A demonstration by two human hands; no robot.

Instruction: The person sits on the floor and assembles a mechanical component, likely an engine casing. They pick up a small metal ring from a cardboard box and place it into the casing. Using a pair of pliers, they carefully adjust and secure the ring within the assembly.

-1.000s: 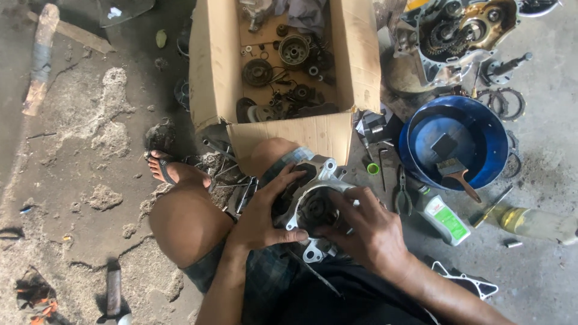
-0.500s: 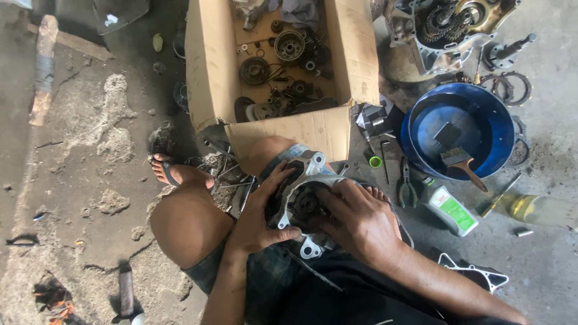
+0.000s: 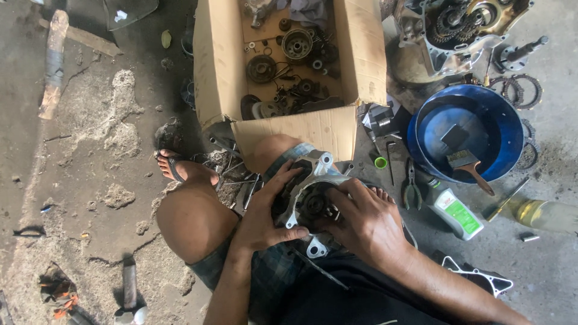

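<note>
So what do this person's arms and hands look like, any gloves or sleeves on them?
No gloves or sleeves: the left hand and right hand are bare, and both forearms are uncovered as far as the picture shows. No watch, ring or band is visible. The fingers look smudged with dark grime.

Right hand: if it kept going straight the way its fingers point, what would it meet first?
The right hand points left across the grey metal engine casing, fingertips already in its dark round opening. Going on, it would probably first meet the casing's far rim, then the left hand gripping that side. Depth inside the opening is unclear.
</note>
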